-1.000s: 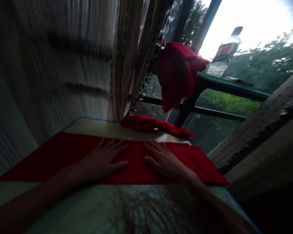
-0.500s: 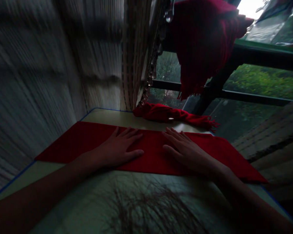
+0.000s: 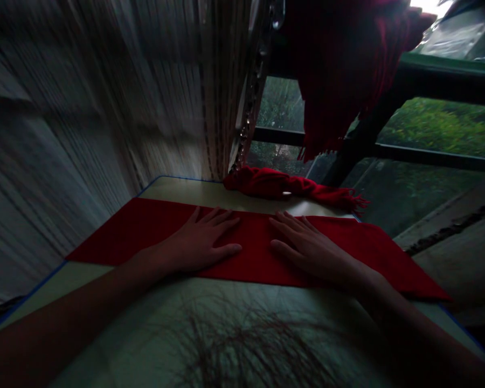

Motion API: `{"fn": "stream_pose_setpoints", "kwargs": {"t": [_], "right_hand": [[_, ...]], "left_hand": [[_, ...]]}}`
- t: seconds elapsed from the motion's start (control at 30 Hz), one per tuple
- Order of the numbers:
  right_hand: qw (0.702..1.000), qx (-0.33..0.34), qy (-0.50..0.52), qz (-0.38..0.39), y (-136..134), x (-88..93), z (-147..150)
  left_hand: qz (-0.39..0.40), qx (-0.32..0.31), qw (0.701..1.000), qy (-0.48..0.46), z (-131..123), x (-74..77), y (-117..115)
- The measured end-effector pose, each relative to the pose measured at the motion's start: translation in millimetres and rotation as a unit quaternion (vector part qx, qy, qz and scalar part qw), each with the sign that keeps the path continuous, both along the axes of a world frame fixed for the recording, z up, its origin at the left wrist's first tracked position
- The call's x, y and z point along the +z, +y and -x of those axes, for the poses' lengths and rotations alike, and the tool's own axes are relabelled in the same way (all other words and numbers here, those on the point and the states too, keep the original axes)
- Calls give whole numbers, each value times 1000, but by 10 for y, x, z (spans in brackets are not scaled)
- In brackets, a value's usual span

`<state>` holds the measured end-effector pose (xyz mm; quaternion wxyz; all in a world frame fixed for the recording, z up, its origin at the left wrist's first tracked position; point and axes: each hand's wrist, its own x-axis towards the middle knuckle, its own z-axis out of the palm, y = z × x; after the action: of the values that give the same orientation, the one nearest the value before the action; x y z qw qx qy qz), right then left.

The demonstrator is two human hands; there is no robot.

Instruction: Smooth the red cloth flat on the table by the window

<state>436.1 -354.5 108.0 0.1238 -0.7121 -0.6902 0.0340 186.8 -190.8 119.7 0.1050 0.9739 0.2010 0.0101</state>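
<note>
A long red cloth, like a folded scarf point(image 3: 250, 258), lies flat across the pale table point(image 3: 178, 187) and reaches both its side edges. My left hand point(image 3: 204, 240) rests palm down on it, left of the middle, with fingers spread. On the right half, my right hand point(image 3: 301, 242) also presses flat on the cloth, fingers stretched out. A gap of bare red fabric shows between the two hands. Neither hand grips anything.
Behind the cloth lies a bunched red scarf point(image 3: 291, 186) with a fringed end. More red fringed fabric point(image 3: 339, 81) hangs above it before the window point(image 3: 440, 129). A string curtain point(image 3: 145, 97) stands at the left. Hair point(image 3: 250, 345) blurs the near edge.
The view has shifted slightly, so the table and cloth sit a little further right. Both hands stay flat in about the same place on the cloth.
</note>
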Motion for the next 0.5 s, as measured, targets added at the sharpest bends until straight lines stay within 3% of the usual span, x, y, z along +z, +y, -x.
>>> {"fn": "stream_pose_setpoints", "kwargs": {"t": [0.4,0.5], "right_hand": [[1000,-1,9,-19,9,-27,-10],[1000,-3,6,7,6,-28,-21]], "left_hand": [[2,-5,1000,2,-4,1,-5],[1,-4,1000,0,4,-17,4]]}}
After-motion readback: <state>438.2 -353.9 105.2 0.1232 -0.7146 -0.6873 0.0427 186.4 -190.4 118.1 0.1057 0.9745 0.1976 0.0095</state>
